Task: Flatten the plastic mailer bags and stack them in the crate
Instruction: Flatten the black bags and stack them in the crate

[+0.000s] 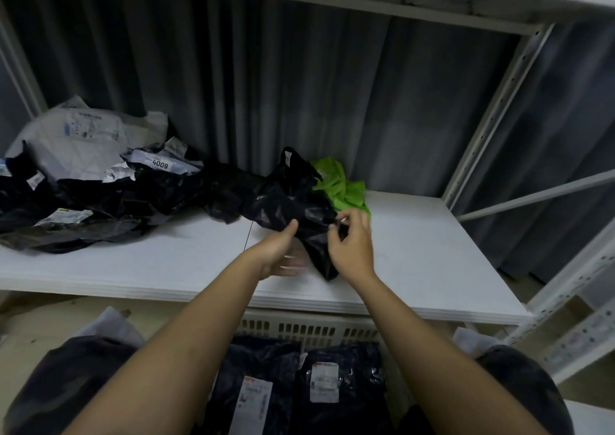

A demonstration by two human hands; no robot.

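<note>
Your view is dim and soft; left hand (278, 255) motion-blurred, edges bowed, faint glare on shelf (416, 251).

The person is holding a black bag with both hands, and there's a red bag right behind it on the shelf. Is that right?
Not quite: the bag behind is green, not red. The head view shows it. Both hands, left and right, do hold the black bag over the shelf.
</note>
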